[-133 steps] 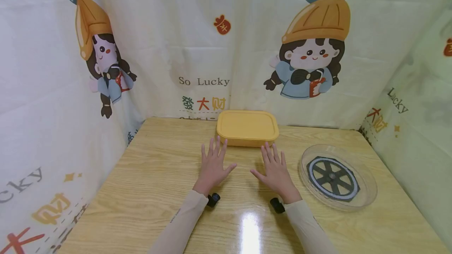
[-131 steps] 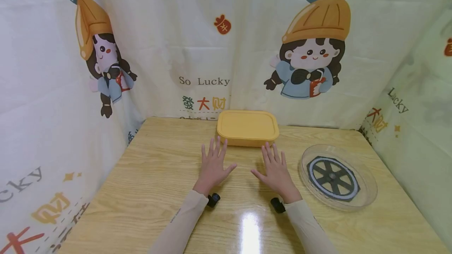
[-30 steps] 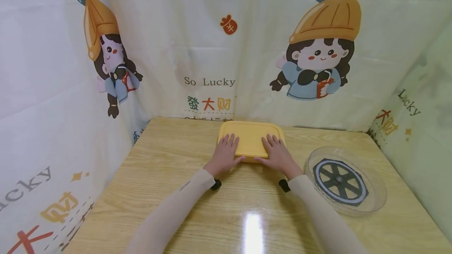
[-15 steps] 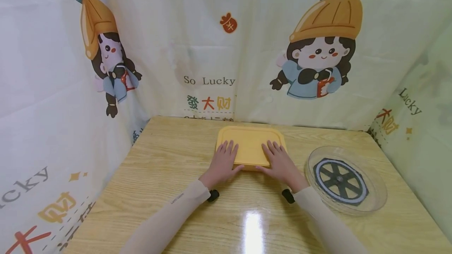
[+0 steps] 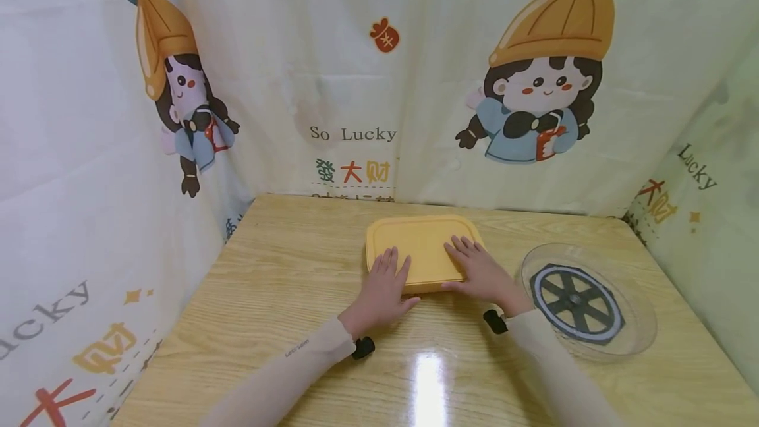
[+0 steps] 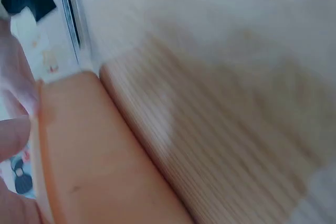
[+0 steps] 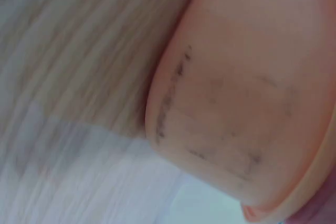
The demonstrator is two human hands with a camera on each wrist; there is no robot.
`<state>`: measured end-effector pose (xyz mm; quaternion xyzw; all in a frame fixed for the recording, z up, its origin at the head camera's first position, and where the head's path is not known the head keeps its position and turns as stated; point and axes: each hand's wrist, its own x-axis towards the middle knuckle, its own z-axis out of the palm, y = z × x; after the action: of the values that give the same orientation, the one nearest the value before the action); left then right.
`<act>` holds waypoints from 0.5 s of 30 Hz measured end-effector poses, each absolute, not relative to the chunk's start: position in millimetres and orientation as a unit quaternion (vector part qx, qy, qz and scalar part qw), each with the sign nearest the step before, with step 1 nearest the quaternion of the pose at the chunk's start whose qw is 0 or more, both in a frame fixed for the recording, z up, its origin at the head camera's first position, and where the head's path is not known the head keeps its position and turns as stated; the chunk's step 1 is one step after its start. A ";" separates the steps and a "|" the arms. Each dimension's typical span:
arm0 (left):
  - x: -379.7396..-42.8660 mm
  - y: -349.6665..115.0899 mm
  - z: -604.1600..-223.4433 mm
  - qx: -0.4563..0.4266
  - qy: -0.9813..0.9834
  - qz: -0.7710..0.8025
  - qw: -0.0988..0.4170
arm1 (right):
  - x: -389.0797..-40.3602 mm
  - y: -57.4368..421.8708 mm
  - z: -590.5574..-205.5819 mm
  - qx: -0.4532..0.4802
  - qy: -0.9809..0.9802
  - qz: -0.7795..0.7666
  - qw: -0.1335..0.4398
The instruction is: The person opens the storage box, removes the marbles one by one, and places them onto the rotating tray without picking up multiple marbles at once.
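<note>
A yellow lidded box (image 5: 423, 249) with rounded corners sits on the wooden table in front of me, its lid on. My left hand (image 5: 382, 292) rests over the lid's near left corner, fingers straight and thumb at the front side. Over the right part of the lid lies my right hand (image 5: 483, 275), fingers spread and thumb by the front rim. In the left wrist view, fingers and thumb show at the lid's edge, beside the box wall (image 6: 100, 150). The right wrist view is filled by the box wall (image 7: 226, 87), which has dark scuffs; most of that hand is hidden there.
A round clear plastic dish (image 5: 643, 321) with a black spoked wheel-like disc (image 5: 575, 298) stands to the right, close to the right forearm. Printed curtains (image 5: 439, 84) border the wooden table (image 5: 267, 269) at the back and sides.
The hands have gone from hovering in front of the box to lying on its lid. The box has come nearer to me, away from the back curtain. The dish stays put.
</note>
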<state>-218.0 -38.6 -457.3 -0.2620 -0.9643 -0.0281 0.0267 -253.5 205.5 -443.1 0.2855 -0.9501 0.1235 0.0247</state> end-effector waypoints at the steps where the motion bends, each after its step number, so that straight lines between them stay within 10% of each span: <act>1: -215.0 -37.9 -456.2 -0.268 -0.963 -0.026 0.024 | -254.0 207.5 -442.2 0.289 -0.948 0.131 0.022; 15: -275.2 -65.8 -434.4 -0.430 -0.902 -0.028 0.010 | -250.2 197.0 -427.2 0.244 -0.954 0.176 -0.011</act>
<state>-275.2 -65.8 -434.4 -0.4297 -0.9025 -0.0277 0.0102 -250.2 197.0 -427.2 0.2437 -0.9536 0.1763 -0.0115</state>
